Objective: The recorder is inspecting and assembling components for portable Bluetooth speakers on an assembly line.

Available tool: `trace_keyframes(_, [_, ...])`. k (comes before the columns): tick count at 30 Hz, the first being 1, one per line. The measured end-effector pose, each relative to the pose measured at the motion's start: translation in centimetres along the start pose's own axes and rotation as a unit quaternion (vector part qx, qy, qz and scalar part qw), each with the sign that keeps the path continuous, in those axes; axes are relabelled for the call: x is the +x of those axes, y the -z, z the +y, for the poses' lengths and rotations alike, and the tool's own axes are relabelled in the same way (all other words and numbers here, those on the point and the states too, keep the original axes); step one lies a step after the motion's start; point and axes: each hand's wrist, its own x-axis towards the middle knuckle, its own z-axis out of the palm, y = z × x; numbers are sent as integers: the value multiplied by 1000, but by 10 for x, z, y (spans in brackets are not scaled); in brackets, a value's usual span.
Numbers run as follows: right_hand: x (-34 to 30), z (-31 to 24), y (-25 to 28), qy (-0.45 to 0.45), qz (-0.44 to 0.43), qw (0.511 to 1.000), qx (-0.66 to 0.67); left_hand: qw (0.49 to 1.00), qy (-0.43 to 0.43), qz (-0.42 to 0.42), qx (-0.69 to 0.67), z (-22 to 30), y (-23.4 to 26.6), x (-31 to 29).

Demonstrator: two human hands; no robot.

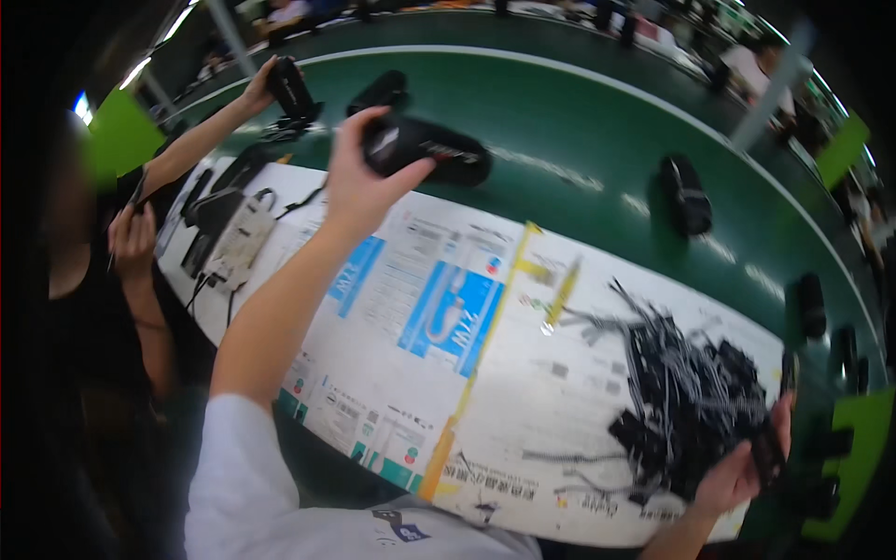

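Observation:
My left hand (362, 185) grips one end of a black cylindrical speaker (448, 154), tilted above the table's far edge and the green belt. The thumb lies below it and the fingers reach over its top. Low at the right, my right hand (730, 482) closes on a small black object (769, 457), too blurred to name. Beside that hand, a tangled heap of black and grey cords or straps (686, 392) covers the table's right part. Another black speaker (381, 91) lies on the belt, just beyond my left hand.
A green conveyor belt (569, 121) curves past the far side, carrying black speakers such as this one (686, 194). A yellow pen-like item (564, 291) lies on the paper-covered table (523, 411). At left, a co-worker's hand (261, 86) holds a black speaker (291, 89) near a white box-shaped device (245, 233).

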Motion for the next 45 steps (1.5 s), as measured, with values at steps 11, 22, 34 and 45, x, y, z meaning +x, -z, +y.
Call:
trace_keyframes(11, [39,-29,8,-200,31,874,441,950,161,-246,104,61,97,-113])
trace_keyframes(22, [47,-92,-84,-331,-176,780,501,876,118,-450,128,61,62,-65])
trace_keyframes(34, [-18,-92,-154,-364,-302,810,346,614,460,-103,-634,70,-31,-112])
trace_keyframes(45, [-26,-103,-160,-241,-265,889,284,678,356,-62,-640,89,-36,-133])
